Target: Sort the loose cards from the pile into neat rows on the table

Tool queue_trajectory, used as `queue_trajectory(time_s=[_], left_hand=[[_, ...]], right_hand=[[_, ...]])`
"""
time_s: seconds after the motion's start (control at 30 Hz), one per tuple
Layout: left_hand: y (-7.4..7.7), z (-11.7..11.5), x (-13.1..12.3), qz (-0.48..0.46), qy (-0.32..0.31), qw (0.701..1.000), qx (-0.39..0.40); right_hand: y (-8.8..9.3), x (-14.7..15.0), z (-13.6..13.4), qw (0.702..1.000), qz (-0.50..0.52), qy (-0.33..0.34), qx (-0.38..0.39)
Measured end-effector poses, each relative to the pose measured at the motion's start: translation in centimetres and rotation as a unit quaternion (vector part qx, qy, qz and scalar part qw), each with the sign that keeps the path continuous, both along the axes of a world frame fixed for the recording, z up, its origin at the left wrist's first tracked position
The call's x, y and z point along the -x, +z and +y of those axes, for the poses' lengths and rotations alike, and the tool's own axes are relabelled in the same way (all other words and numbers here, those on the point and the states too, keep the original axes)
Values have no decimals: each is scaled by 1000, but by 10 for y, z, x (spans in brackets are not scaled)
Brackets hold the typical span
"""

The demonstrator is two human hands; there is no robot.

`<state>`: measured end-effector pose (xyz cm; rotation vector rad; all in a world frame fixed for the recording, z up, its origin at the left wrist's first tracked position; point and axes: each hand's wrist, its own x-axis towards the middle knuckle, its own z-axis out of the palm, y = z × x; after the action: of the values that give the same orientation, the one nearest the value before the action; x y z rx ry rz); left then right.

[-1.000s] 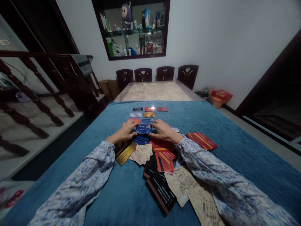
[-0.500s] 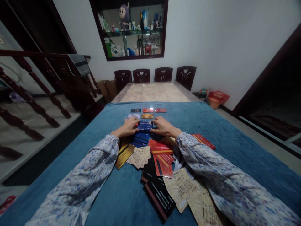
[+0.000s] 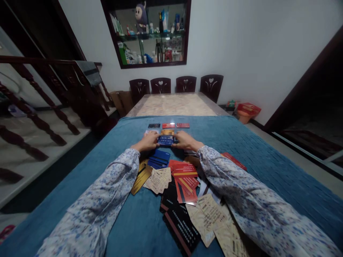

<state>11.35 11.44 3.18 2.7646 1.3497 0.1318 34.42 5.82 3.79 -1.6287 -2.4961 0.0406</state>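
Between both hands is a dark blue card [image 3: 165, 140] with white print, just in front of a gold card [image 3: 167, 132]. My left hand [image 3: 148, 140] grips its left edge with fingers closed. On its right edge my right hand [image 3: 185, 140] does the same. Behind stand a black card [image 3: 154, 125] and two red cards, one red card [image 3: 168, 125] in the middle and another red card [image 3: 183, 125] on the right. A pale card beside the gold one is mostly hidden by my left hand. Nearer me lie blue cards [image 3: 159, 159], fanned out.
Loose piles cover the near cloth: gold cards [image 3: 141, 177], cream cards [image 3: 158, 179], red cards [image 3: 185, 175], black cards [image 3: 182, 226] and larger beige cards [image 3: 210, 216]. A red card [image 3: 233, 160] lies beyond my right sleeve. The blue cloth [image 3: 80, 200] covers the table's near part; chairs [image 3: 185, 84] stand behind.
Both hands have moved the dark blue card slightly away from me, closer to the gold card. A gap of cloth now shows between it and the fanned blue cards.
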Motion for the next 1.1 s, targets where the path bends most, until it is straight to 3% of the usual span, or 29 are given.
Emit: queue_trajectory(time_s=[0.47, 0.8, 1.1], left_hand=[[2, 5, -10, 43, 22, 999, 14], [1, 15, -11, 57, 2, 998, 19], [10, 17, -15, 72, -9, 996, 43]], right_hand=[[-2, -2, 17, 999, -12, 21, 26], [-1, -1, 23, 998, 0, 17, 64], [5, 1, 23, 996, -6, -7, 89]])
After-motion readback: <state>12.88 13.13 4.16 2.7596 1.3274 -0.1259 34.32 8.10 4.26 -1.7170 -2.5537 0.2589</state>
